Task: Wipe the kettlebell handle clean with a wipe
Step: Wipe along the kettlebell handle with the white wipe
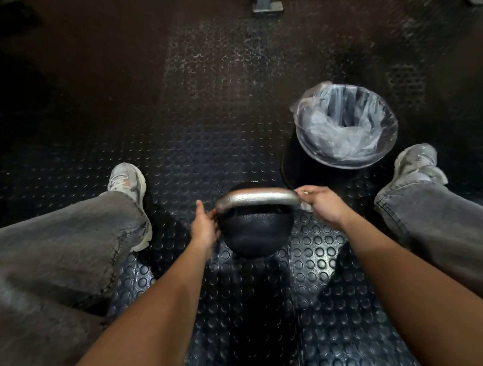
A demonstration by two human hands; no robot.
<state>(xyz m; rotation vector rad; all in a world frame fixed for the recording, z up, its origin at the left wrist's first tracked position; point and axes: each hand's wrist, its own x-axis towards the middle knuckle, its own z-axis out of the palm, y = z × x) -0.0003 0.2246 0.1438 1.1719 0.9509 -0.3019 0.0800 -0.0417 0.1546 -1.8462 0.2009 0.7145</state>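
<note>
Dark rubber flooring (328,273) with raised round studs fills the frame, glossy in the lower middle and fading into shadow toward the upper left. Just below the centre of the frame stands the kettlebell (255,234), its black rounded body on the floor and its bare metal handle (258,196) arching over the top. The handle's long axis runs left to right across the frame, slightly raised toward the right, so its two ends point at the two hands. At the right end, the right hand (322,204) has its fingers curled around the handle's bend, with a white wipe (306,206) pinched between the fingers and the metal; only small bits of the wipe show above and below the fingers. At the left end, the left hand (205,226) lies against the side of the black body just under the handle's left corner, its thumb up and its fingers wrapping toward the far side, steadying the kettlebell. Both forearms reach in from the bottom of the frame. Grey jeans (46,253) cover the legs on either side, with a pale sneaker (129,187) at middle left and another at middle right. A bin (345,127) lined with clear plastic stands at the upper right of the kettlebell.
</note>
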